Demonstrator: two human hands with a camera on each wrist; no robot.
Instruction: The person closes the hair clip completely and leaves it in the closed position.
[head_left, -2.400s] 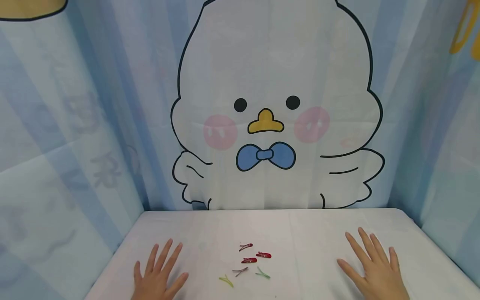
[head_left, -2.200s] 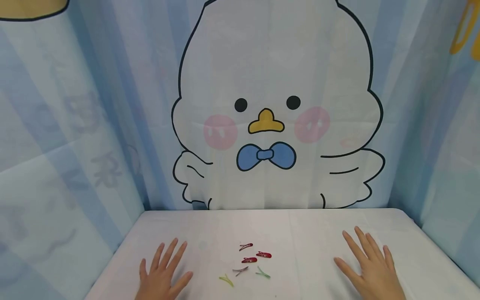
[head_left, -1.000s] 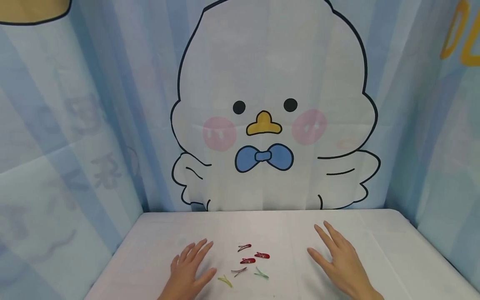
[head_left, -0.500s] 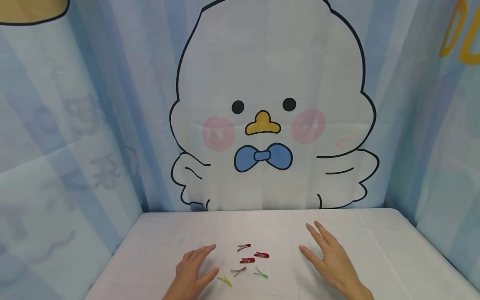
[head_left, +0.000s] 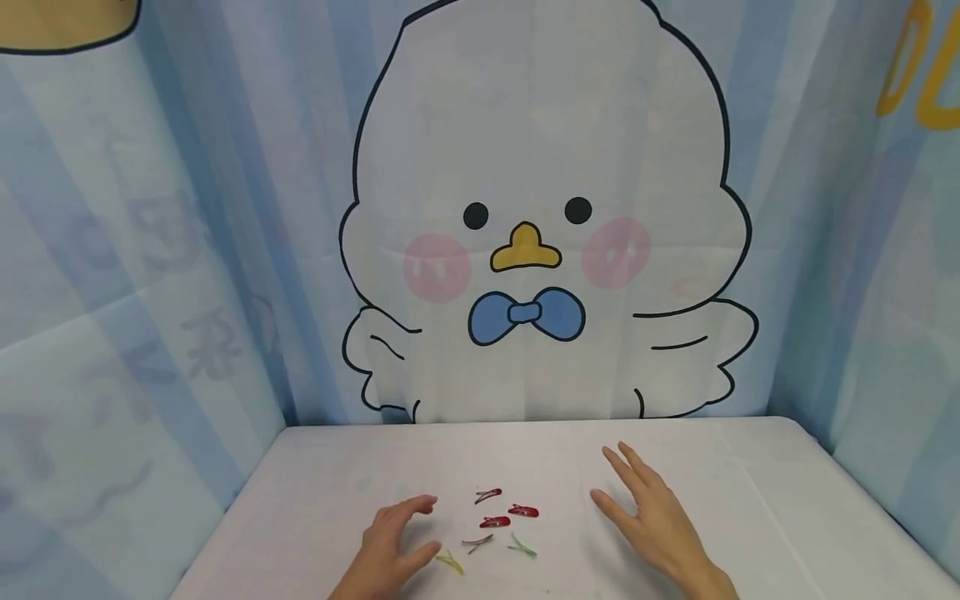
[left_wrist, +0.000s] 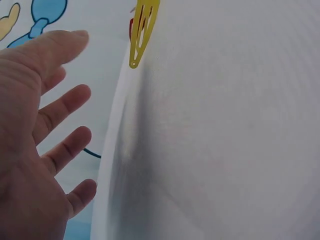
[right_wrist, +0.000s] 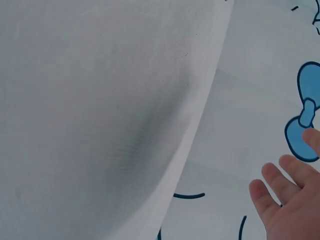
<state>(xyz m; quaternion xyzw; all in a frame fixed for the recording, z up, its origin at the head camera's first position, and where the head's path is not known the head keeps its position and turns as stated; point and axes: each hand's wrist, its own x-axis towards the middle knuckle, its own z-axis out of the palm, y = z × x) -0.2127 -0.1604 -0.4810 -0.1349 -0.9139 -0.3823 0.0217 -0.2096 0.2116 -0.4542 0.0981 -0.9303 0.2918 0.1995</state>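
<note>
The yellow clip (head_left: 452,563) lies on the counter (head_left: 795,517), just beside my left grip (head_left: 384,546), which is wide and holds nothing. I expect the clip to be light, stiff and springy, thin enough to skid; I'd pinch it by its edges near the middle. The other clips (head_left: 495,522) lie beyond. My right grip (head_left: 656,521), also wide and holding nothing, is well apart.

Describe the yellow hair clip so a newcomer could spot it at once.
On the white table, find six small hair clips between the left hand and right hand. The yellow hair clip lies nearest the left hand, the only yellow among red, greyish and green ones.
</note>
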